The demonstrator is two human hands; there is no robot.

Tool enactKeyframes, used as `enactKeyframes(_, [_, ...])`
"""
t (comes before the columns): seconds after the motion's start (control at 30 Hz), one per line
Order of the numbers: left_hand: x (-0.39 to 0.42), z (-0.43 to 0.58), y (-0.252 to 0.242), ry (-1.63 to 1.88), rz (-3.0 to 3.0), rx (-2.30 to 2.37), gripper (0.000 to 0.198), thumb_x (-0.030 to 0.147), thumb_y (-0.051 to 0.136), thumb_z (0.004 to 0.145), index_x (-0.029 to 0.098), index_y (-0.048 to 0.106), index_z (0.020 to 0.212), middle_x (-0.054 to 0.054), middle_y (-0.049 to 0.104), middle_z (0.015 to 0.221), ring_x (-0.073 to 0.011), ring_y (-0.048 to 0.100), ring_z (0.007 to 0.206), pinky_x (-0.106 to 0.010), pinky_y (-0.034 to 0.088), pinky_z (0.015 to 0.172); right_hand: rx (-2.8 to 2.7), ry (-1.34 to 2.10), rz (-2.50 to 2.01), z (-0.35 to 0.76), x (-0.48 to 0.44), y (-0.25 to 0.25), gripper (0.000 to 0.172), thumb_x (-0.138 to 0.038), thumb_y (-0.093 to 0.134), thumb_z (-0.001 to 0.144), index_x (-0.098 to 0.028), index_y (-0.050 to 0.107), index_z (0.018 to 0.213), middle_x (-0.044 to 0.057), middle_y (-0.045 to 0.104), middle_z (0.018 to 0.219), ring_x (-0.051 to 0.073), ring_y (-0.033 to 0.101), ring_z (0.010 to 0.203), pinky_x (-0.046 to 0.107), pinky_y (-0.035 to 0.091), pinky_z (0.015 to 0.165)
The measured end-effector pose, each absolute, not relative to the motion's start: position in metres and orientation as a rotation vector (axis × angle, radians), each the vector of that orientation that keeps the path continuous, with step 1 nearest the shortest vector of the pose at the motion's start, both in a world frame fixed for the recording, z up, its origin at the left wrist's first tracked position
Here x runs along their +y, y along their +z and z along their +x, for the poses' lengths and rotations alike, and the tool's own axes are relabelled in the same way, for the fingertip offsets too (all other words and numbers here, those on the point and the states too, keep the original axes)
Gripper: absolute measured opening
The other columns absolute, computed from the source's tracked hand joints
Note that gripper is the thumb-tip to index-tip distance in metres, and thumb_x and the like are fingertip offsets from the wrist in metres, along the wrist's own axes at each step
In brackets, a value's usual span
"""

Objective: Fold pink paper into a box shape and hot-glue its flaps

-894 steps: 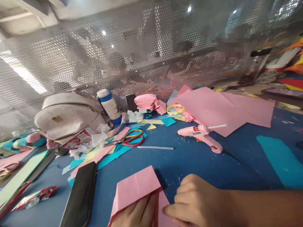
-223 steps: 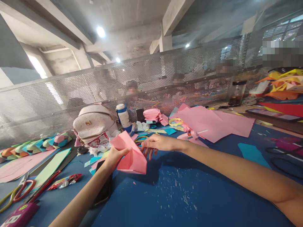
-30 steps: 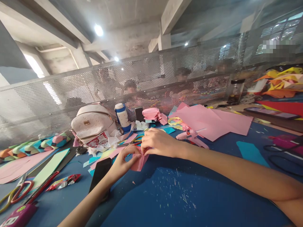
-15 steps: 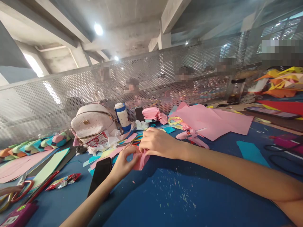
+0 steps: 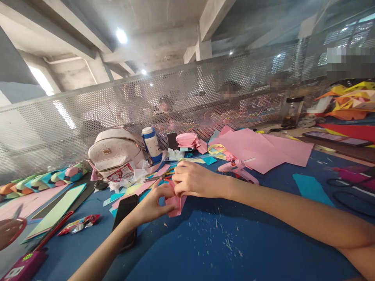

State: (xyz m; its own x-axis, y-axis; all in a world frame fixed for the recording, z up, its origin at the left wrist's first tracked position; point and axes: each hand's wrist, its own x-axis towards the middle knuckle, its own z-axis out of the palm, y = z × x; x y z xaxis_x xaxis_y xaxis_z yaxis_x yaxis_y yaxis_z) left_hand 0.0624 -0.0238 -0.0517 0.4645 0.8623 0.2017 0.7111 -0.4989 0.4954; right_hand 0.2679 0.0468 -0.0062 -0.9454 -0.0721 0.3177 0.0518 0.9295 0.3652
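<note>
The folded pink paper [image 5: 175, 209] lies between my hands above the tabletop [image 5: 211, 249], its long axis hidden. My left hand [image 5: 152, 203] pinches its left side; my right hand [image 5: 195, 180] bunches its fingers against the far right part, tips too covered to tell their grip. Neither is nearer.

Blue tabletop [image 5: 263, 242] with pink glue gun [image 5: 234, 168], phone [image 5: 125, 208], snack wrapper [image 5: 79, 225]

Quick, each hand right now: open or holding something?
Left hand: closed, fingers holding the folded pink paper piece.
Right hand: fingers curled against the same paper; grip can't be told.
</note>
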Motion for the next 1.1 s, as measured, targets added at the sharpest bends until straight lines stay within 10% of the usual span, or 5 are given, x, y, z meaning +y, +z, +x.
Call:
enactKeyframes(0.5, [-0.030, 0.075, -0.056, 0.644, 2.266, 1.434, 0.017, 0.016, 0.059, 0.075, 0.019, 0.062, 0.059, 0.003, 0.063, 0.063, -0.0134, 0.057, 0.068, -0.023, 0.041, 0.065, -2.571, -0.871, 0.093, 0.260, 0.034, -0.017, 0.021, -0.015, 0.046, 0.096, -0.018, 0.066, 0.091, 0.003, 0.063, 0.097, 0.022, 0.048, 0.106, 0.039, 0.027, 0.102])
enactKeyframes(1.1, [-0.035, 0.080, -0.056, 0.667, 2.294, 1.386, 0.016, 0.020, 0.047, 0.084, 0.020, 0.058, 0.073, -0.001, 0.067, 0.078, -0.0190, 0.061, 0.080, -0.034, 0.048, 0.080, -2.587, -0.898, 0.220, 0.258, 0.039, -0.022, 0.025, -0.009, 0.049, 0.094, -0.019, 0.062, 0.074, 0.001, 0.066, 0.092, 0.018, 0.053, 0.099, 0.041, 0.028, 0.106])
